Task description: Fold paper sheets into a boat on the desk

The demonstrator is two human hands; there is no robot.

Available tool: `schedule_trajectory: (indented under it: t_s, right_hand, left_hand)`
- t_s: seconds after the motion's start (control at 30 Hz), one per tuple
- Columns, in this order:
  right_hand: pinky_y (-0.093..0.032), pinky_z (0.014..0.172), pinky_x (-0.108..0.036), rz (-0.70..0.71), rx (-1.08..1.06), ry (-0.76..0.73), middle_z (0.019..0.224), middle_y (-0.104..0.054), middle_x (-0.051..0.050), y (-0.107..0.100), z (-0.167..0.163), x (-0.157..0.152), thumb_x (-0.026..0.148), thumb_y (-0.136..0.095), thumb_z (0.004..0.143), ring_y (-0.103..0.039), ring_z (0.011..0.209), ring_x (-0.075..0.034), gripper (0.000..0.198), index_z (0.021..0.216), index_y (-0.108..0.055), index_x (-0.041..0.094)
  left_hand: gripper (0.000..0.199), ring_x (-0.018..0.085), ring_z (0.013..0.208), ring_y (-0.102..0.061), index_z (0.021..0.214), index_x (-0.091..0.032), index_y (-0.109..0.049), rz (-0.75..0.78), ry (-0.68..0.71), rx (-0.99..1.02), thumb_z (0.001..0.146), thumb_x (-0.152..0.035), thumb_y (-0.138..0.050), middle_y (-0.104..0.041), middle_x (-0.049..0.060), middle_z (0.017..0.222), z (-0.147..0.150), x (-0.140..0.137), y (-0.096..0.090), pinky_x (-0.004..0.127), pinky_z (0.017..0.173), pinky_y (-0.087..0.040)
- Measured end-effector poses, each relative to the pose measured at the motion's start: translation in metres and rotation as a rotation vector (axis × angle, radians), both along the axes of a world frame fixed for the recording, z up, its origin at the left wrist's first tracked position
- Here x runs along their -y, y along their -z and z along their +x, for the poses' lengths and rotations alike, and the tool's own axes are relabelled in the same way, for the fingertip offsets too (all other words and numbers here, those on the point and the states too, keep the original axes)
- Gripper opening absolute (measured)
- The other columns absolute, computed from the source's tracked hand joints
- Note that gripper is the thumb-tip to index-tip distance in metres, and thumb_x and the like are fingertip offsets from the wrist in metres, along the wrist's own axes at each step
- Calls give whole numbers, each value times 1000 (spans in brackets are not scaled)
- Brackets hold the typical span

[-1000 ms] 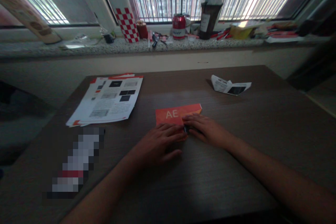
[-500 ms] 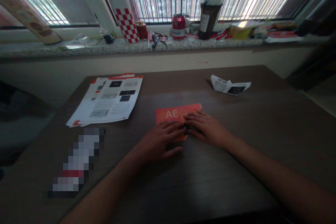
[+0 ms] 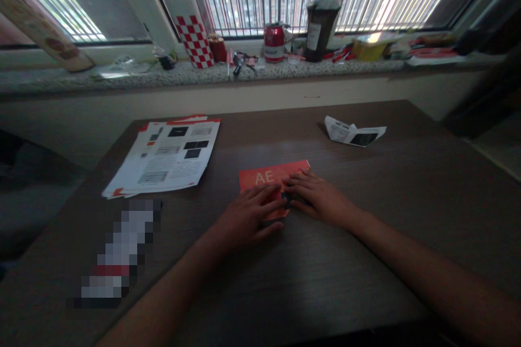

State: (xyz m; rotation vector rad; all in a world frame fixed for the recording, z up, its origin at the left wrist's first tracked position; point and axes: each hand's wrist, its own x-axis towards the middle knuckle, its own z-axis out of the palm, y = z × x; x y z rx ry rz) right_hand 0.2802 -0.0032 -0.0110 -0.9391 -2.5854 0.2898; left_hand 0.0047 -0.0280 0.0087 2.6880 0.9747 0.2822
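Note:
A folded orange-red sheet of paper (image 3: 264,175) printed with the letters "AE" lies on the brown table (image 3: 252,293) in front of me. My left hand (image 3: 254,211) rests palm down over its lower left part, fingers stretched out to the right. On its right side lies my right hand (image 3: 315,195), flat with the fingers pointing left. The fingertips of both hands nearly meet over the paper. Much of the sheet's lower half is hidden under them.
A stack of printed sheets (image 3: 175,160) lies at the table's back left. Nearer me is a pixelated, blurred-out object (image 3: 122,252). A folded white paper boat (image 3: 354,134) stands at the back right. Along the windowsill are a checkered bottle (image 3: 195,40), a red can (image 3: 274,43) and a dark cup (image 3: 319,30).
My left hand has shifted very slightly over the paper. The whole view has drifted a little; the right hand stays in place on the sheet.

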Motion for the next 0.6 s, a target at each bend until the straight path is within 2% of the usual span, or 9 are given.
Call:
schedule_trajectory:
  t_s: [0.17, 0.3, 0.37, 0.5, 0.6]
  right_hand:
    - [-36, 126, -56, -15, -23, -7, 152, -62, -12, 0, -1, 0, 31, -62, 104, -53, 145, -28, 38, 140, -64, 21]
    - [-36, 125, -57, -28, -65, -21, 151, -62, -12, 2, -1, -1, 32, -63, 103, -54, 145, -28, 38, 140, -64, 23]
    - [-36, 125, -58, -34, -78, -22, 151, -62, -12, 2, -1, -1, 32, -64, 102, -54, 145, -28, 38, 140, -64, 24]
    - [-34, 126, -57, -43, -72, -15, 152, -61, -12, 0, -2, 0, 31, -63, 102, -51, 147, -27, 38, 139, -64, 23]
    - [-33, 127, -56, -52, -74, -14, 151, -62, -13, -3, -3, 1, 30, -64, 102, -52, 146, -27, 35, 136, -65, 21]
  left_hand:
    - [49, 29, 140, -54, 152, -30, -52, 13, -143, 106, 105, -44, -59, -57, 7, 155, 14, 1, 6, 50, 116, -46]
    - [47, 28, 136, -56, 146, -25, -54, 26, -199, 130, 102, -39, -65, -60, 7, 150, 23, 3, 8, 48, 116, -45]
    - [50, 29, 137, -56, 146, -22, -53, 34, -222, 126, 101, -41, -65, -59, 9, 152, 24, 3, 10, 47, 117, -44]
    - [67, 32, 145, -48, 158, -19, -40, 67, -256, 97, 102, -49, -61, -47, 13, 163, 25, 3, 17, 50, 121, -39]
    - [70, 35, 149, -43, 160, -20, -39, 69, -279, 64, 102, -53, -58, -44, 13, 165, 26, 3, 18, 53, 123, -34]
